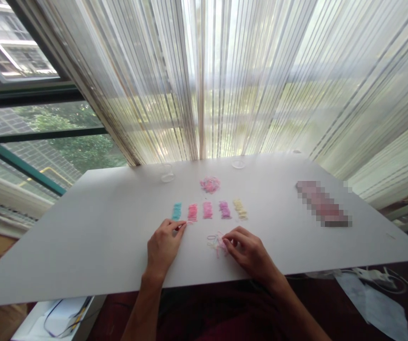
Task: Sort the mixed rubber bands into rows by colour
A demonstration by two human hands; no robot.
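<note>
Small elastic hair bands lie in five short columns: blue (177, 211), red-pink (192, 211), light pink (207, 210), purple (224, 210) and pale yellow (240, 209). My left hand (165, 242) is closed in a pinch at the lower end of the red-pink column, with a pink hair band (191, 221) at its fingertips. Nearer to me is a loose mixed pile of hair bands (212, 241). Over its right side, my right hand (248, 248) pinches thumb and forefinger together; whatever is between them is too small to make out.
Behind the columns lies a larger heap of mixed bands (210, 184). A clear cup (167, 174) and a clear round lid (238, 164) stand near the back of the white table (100, 237). At right is a blurred-out flat object (322, 203). Sheer curtains (225, 85) hang behind.
</note>
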